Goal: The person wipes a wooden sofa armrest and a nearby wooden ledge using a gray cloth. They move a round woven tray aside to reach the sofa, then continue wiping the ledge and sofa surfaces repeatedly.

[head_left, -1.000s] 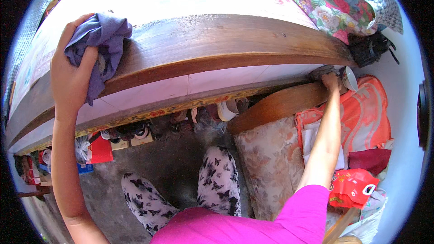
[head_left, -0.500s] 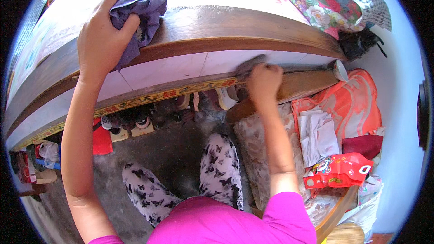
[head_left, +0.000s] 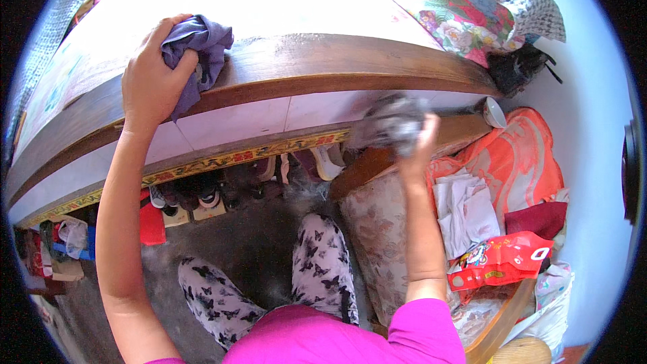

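My left hand (head_left: 143, 87) is closed around a crumpled purple-blue cloth (head_left: 205, 44). The cloth rests on the brown wooden edge (head_left: 323, 61) of a raised platform, and part of it hangs over the front. Lower and to the right, my right hand (head_left: 419, 145) grips a dark grey, cloth-like bundle (head_left: 391, 121), blurred by motion. That bundle is in front of the white tiled side (head_left: 253, 116) under the wooden edge, above the end of a wooden armrest (head_left: 371, 167). Whether it touches the tiles, I cannot tell.
A small white bowl (head_left: 494, 113) sits tilted at the armrest's far end. On the sofa lie an orange cloth (head_left: 522, 152), folded white fabric (head_left: 461, 209) and a red package (head_left: 499, 259). Several shoes (head_left: 209, 199) stand under the patterned border (head_left: 249, 155). A black bag (head_left: 515, 67) hangs by the wall.
My right hand has lifted and shifted slightly right with the dark grey bundle, which has swung up. My left hand still grips the purple-blue cloth on the wooden edge. The whole view has shifted slightly.
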`<state>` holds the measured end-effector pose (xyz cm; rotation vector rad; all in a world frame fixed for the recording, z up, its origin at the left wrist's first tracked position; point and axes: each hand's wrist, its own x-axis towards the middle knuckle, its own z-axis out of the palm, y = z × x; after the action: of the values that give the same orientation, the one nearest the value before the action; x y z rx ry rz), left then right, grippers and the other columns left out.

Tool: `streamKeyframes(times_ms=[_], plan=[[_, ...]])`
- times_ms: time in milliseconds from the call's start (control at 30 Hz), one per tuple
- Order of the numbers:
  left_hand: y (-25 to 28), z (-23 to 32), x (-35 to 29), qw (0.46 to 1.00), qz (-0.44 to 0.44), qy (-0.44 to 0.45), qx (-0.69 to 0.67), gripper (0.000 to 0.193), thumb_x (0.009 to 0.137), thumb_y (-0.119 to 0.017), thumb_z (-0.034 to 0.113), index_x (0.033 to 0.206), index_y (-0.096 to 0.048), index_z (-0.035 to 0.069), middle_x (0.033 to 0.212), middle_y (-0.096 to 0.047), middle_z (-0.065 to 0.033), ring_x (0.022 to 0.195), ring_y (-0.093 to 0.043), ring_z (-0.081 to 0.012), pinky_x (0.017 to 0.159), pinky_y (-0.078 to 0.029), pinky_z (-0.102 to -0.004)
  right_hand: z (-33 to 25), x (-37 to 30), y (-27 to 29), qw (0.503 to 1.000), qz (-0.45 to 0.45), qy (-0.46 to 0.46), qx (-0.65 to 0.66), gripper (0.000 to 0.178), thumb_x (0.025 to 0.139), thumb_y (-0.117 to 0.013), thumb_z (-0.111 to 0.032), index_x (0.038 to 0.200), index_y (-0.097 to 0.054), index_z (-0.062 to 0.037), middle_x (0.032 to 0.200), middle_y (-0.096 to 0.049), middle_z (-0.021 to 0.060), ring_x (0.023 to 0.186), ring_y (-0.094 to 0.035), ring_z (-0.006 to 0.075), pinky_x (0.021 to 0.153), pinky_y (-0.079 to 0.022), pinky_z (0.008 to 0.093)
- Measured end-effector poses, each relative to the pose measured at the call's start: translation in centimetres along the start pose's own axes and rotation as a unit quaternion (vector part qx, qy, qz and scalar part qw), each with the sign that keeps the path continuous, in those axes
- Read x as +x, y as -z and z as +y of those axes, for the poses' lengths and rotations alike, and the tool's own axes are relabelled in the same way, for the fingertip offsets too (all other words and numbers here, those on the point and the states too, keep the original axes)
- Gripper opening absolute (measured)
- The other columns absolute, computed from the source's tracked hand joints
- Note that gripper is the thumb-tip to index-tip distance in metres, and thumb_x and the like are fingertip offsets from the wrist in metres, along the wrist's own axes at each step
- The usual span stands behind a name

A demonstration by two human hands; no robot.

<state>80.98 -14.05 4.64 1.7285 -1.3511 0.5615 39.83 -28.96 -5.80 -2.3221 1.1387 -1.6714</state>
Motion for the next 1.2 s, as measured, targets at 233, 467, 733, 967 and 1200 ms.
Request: streamKeyframes(times_ms=[233, 467, 733, 967, 1200], plan=[[-0.1, 0.5, 0.2, 1.000, -0.012, 0.013, -0.008, 0.044, 0.086, -0.065, 0.027, 0.130, -0.066, 0.025, 0.115, -0.074, -0.0121, 0.102, -0.073, -0.0324, 0.087, -0.057, -0.0434, 13.6, 5.2, 1.0, 0.990, 0.064, -0.113, -0.054, 0.036, 0.089, -0.060, 0.003, 0.123, -0.049, 0.0046, 0.118, -0.063, 0.0181, 0.107, -0.062, 0.0307, 0.101, -0.048, 0.0402], [0.4, 0.3, 0.2, 0.998, -0.034, 0.044, 0.006, 0.046, 0.087, -0.065, 0.023, 0.133, -0.065, 0.026, 0.120, -0.073, -0.0126, 0.106, -0.072, -0.0332, 0.091, -0.056, -0.0436, -2.5, -4.4, -14.3, 0.977, 0.148, -0.151, -0.011, 0.072, 0.078, -0.059, 0.008, 0.145, -0.034, 0.0103, 0.146, -0.035, 0.0297, 0.139, -0.032, 0.0453, 0.122, -0.018, 0.0527], [-1.3, -0.8, -0.2, 0.997, -0.013, -0.014, -0.075, 0.050, 0.086, -0.061, 0.012, 0.136, -0.062, 0.020, 0.127, -0.070, -0.0133, 0.119, -0.067, -0.0324, 0.102, -0.051, -0.0417, -11.0, -9.2, -16.3, 0.955, -0.055, -0.076, 0.281, 0.047, 0.068, -0.070, 0.006, 0.111, -0.060, -0.0083, 0.112, -0.058, 0.0164, 0.114, -0.054, 0.0375, 0.100, -0.042, 0.0407], [1.6, -1.9, -1.5, 0.989, 0.028, -0.141, -0.041, 0.062, 0.070, -0.062, 0.010, 0.132, -0.064, 0.011, 0.115, -0.066, -0.0152, 0.110, -0.065, -0.0339, 0.101, -0.050, -0.0447, -0.7, -1.5, -2.9, 0.980, 0.151, -0.126, -0.034, 0.060, 0.072, -0.066, 0.006, 0.128, -0.049, -0.0042, 0.121, -0.052, 0.0109, 0.116, -0.052, 0.0281, 0.108, -0.041, 0.0403], [1.6, 1.2, -0.5, 0.973, 0.058, -0.214, -0.063, 0.056, 0.064, -0.071, 0.016, 0.120, -0.068, 0.011, 0.111, -0.069, -0.0136, 0.102, -0.066, -0.0352, 0.093, -0.054, -0.0465, 27.6, 6.8, 9.1, 0.953, 0.157, -0.244, 0.087, 0.040, 0.092, -0.056, -0.001, 0.131, -0.062, 0.0018, 0.120, -0.070, 0.0133, 0.100, -0.067, 0.0249, 0.094, -0.054, 0.0394]])
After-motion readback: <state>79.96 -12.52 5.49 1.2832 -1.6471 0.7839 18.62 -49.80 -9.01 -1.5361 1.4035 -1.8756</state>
